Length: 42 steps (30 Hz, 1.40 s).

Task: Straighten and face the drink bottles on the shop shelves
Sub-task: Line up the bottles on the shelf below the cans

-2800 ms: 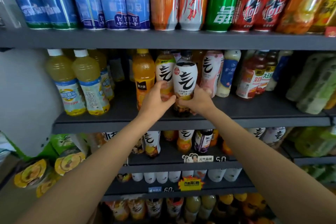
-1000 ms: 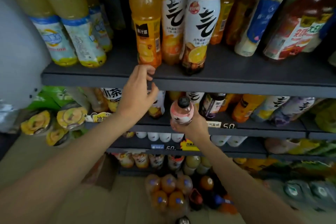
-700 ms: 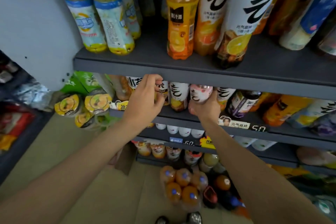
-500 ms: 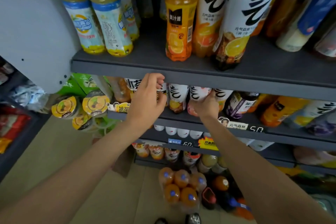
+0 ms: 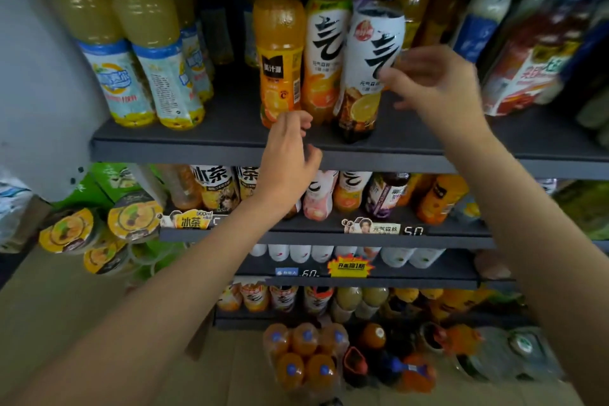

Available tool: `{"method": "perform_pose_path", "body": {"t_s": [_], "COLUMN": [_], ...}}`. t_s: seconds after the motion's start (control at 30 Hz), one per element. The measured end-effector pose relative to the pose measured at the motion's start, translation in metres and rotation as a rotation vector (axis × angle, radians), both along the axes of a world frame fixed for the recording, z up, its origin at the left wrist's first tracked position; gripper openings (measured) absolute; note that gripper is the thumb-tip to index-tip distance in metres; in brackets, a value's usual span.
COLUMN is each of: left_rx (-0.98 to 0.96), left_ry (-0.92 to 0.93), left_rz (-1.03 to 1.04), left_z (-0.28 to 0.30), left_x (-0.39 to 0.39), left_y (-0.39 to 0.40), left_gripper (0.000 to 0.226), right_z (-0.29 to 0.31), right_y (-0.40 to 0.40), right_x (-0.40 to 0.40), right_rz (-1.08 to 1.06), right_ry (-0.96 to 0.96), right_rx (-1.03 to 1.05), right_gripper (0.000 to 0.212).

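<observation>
Grey shop shelving (image 5: pixel 204 151) fills your view, drinks on every tier. Your right hand (image 5: pixel 438 82) is up beside the white-label bottle (image 5: pixel 369 76), fingers loosely spread and holding nothing; whether the fingertips touch the label is hard to say (motion blur). Your left hand (image 5: pixel 290 158) hangs relaxed and empty below that bottle, at the shelf lip. You seem to be starting on this upper row. Next, close round the white-label bottle and turn it square with the orange juice bottle (image 5: pixel 280 56) on its far side.
</observation>
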<state>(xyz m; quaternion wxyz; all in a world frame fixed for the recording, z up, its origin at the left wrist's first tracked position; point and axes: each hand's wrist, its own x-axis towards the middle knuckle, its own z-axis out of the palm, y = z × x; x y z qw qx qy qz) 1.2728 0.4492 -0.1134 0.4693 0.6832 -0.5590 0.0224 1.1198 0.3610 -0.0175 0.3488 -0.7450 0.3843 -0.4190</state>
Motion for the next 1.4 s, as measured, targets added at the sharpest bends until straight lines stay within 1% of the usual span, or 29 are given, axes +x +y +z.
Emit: {"method": "perform_pose_path", "body": {"t_s": [0.03,0.07,0.13,0.23,0.33,0.43,0.53,0.57,0.63,0.67,0.7,0.73,0.77,0.83,0.93,1.03,1.1,1.23,1.33,1.4], "left_rx": [0.025,0.054,0.098,0.078,0.073,0.101,0.173,0.212,0.306,0.354,0.390,0.412,0.418,0.405,0.365,0.363,0.368,0.292,0.262,0.252], "left_ry": [-0.006,-0.015,-0.047,-0.118,-0.176,-0.192,-0.201,-0.192,-0.121,-0.040,0.068,0.183,0.279,0.378,0.456,0.528,0.540,0.604,0.537,0.552], "left_rz": [0.007,0.014,0.026,0.036,-0.068,-0.205,-0.281,-0.301,-0.321,-0.309,-0.279,-0.231,-0.170,-0.088,0.012,0.159,0.242,0.396,0.373,0.327], "left_z": [0.002,0.004,0.007,0.008,-0.002,-0.022,-0.044,-0.052,-0.068,-0.075,-0.081,-0.086,-0.091,-0.103,-0.116,-0.128,-0.135,-0.142,-0.140,-0.136], "left_x": [0.000,0.000,0.001,0.002,-0.010,-0.037,-0.067,-0.077,-0.094,-0.100,-0.106,-0.110,-0.114,-0.122,-0.135,-0.141,-0.144,-0.152,-0.155,-0.157], "left_y": [0.001,0.002,0.008,0.022,0.032,0.028,0.012,0.005,-0.013,-0.023,-0.033,-0.045,-0.056,-0.081,-0.114,-0.145,-0.162,-0.181,-0.170,-0.146], "left_gripper": [0.036,0.037,0.038,0.034,0.030,0.027,0.029,0.032,0.042,0.044,0.045,0.044,0.043,0.045,0.056,0.069,0.077,0.083,0.079,0.074], "right_z": [0.002,0.000,-0.010,-0.023,-0.025,-0.029,-0.034,-0.036,-0.050,-0.063,-0.080,-0.099,-0.117,-0.153,-0.190,-0.213,-0.225,-0.242,-0.250,-0.252], "right_y": [-0.009,-0.016,-0.025,-0.026,-0.018,-0.004,0.012,0.017,0.023,0.023,0.022,0.019,0.015,0.006,-0.015,-0.039,-0.051,-0.069,-0.076,-0.075], "right_x": [0.013,0.025,0.044,0.053,0.034,-0.015,-0.078,-0.098,-0.134,-0.148,-0.162,-0.174,-0.182,-0.192,-0.190,-0.184,-0.179,-0.171,-0.170,-0.170], "right_rz": [-0.025,-0.045,-0.091,-0.149,-0.062,0.054,0.063,0.068,0.075,0.052,0.017,-0.030,-0.083,-0.175,-0.280,-0.277,-0.256,-0.180,-0.173,-0.179], "right_ry": [0.070,0.120,0.116,0.060,0.038,0.049,0.082,0.076,0.114,0.146,0.172,0.195,0.215,0.214,0.106,0.010,0.003,0.016,-0.001,-0.029], "right_rx": [-0.008,-0.003,0.003,-0.033,-0.048,-0.024,0.035,0.062,0.100,0.105,0.116,0.126,0.135,0.146,0.160,0.174,0.133,0.064,0.083,0.103], "right_gripper": [0.064,0.073,0.077,0.074,0.070,0.063,0.060,0.056,0.032,0.025,0.026,0.031,0.040,0.056,0.066,0.068,0.066,0.062,0.064,0.065]}}
